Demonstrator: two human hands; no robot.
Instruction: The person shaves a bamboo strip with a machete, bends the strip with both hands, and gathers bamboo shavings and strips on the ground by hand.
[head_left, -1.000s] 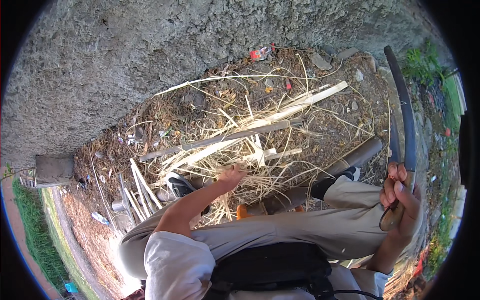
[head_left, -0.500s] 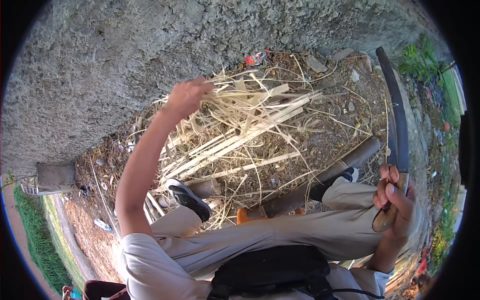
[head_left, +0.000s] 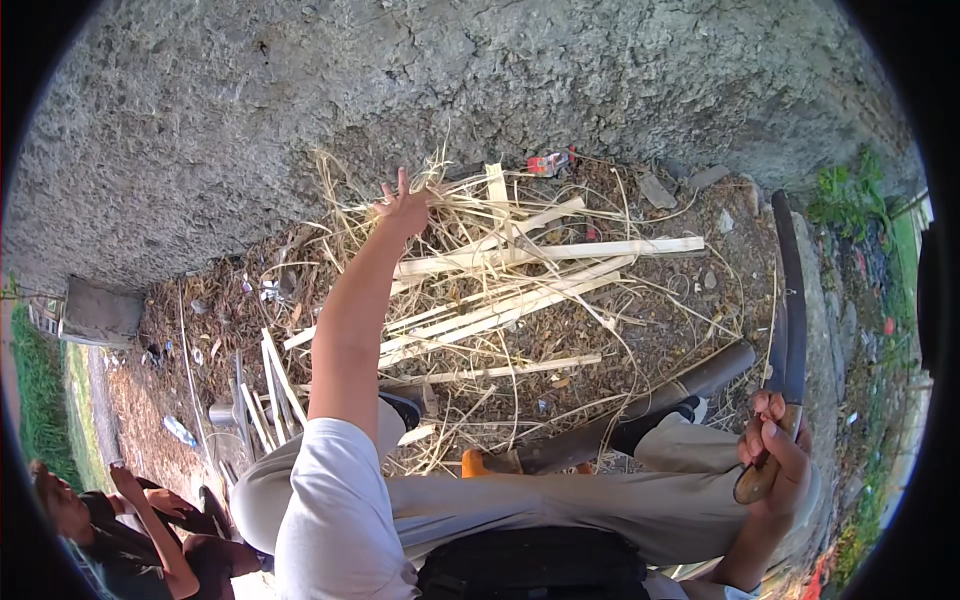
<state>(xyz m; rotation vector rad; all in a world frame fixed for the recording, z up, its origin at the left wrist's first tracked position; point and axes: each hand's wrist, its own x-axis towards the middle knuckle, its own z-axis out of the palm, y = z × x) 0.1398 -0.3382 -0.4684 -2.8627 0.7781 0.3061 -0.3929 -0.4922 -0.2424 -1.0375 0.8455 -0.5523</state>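
Note:
My left arm reaches away to the foot of the wall, and my left hand (head_left: 404, 212) is spread open over a tangle of thin pale shavings (head_left: 470, 208). Several flat pale split strips (head_left: 630, 249), which look like bamboo, lie beside and below that pile. At the right, my right hand (head_left: 778, 452) is closed round the wooden handle (head_left: 755, 484) of a machete, whose long dark curved blade (head_left: 795, 315) points away from me. A thick brown bamboo pole (head_left: 640, 410) lies slantwise by my feet, its near end close to an orange object (head_left: 475, 463) partly behind my leg.
A rough grey wall (head_left: 480, 80) runs across the far side. Another person in dark clothes (head_left: 130, 530) sits at the lower left. More strips (head_left: 270, 385) lie left of my arm. A red packet (head_left: 550, 163) and a plastic bottle (head_left: 180, 431) lie on the ground.
My left hand's fingers have spread from a more gathered pose over the shavings. Strips near it have shifted, one now lying further right. The seated person has come into view. The machete stays in my right hand.

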